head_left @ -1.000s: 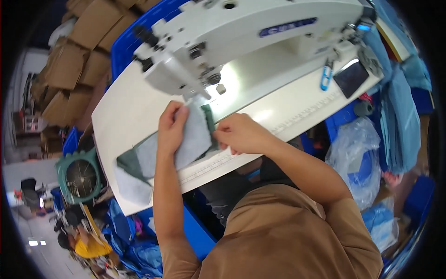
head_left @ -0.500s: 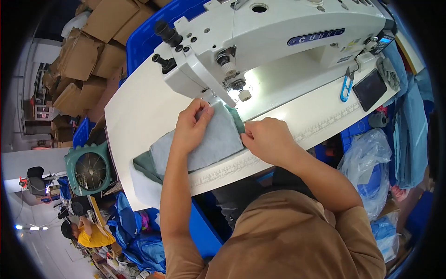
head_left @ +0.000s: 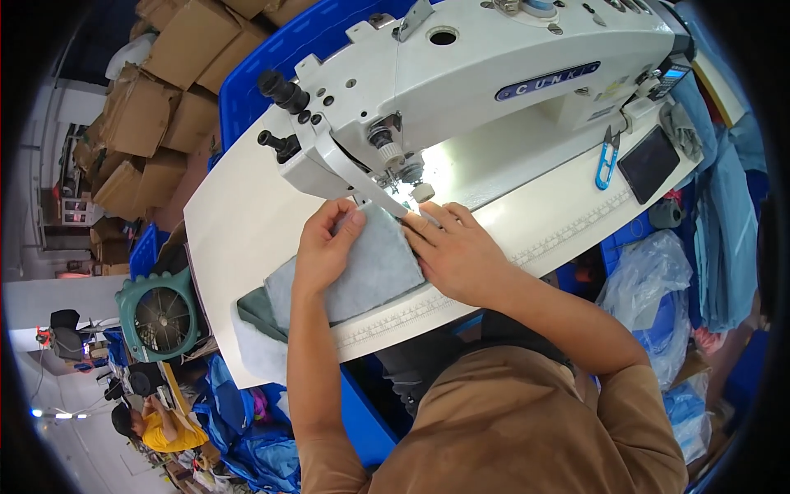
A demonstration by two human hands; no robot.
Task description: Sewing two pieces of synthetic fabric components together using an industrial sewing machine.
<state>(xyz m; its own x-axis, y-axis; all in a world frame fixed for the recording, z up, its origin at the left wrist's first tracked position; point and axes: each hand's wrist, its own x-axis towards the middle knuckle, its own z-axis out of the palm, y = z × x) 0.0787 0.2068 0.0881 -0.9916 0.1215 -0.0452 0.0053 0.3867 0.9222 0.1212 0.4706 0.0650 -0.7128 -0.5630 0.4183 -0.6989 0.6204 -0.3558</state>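
Observation:
A light grey padded fabric piece (head_left: 374,267) lies on the white sewing table, its far edge at the needle area of a white industrial sewing machine (head_left: 461,78). Green fabric (head_left: 257,311) and white wadding (head_left: 262,350) show under its left end. My left hand (head_left: 323,251) is closed, thumb and forefinger pinching the piece's far left edge close to the machine head. Flat along the right edge lies my right hand (head_left: 457,253), fingers stretched and apart beside the lit needle area. The needle tip is hidden.
Blue thread snips (head_left: 607,160) and a dark phone-like slab (head_left: 648,165) lie on the table's right. A measuring tape strip (head_left: 411,317) runs along the near edge. Plastic bags (head_left: 650,288) hang at right; a green fan (head_left: 160,317) stands at left. Another person (head_left: 169,426) sits far left.
My right hand has gone from closed fingers at the right edge to stretched fingers, farther forward by the needle area. My left hand keeps its pinch. The whole view has shifted slightly.

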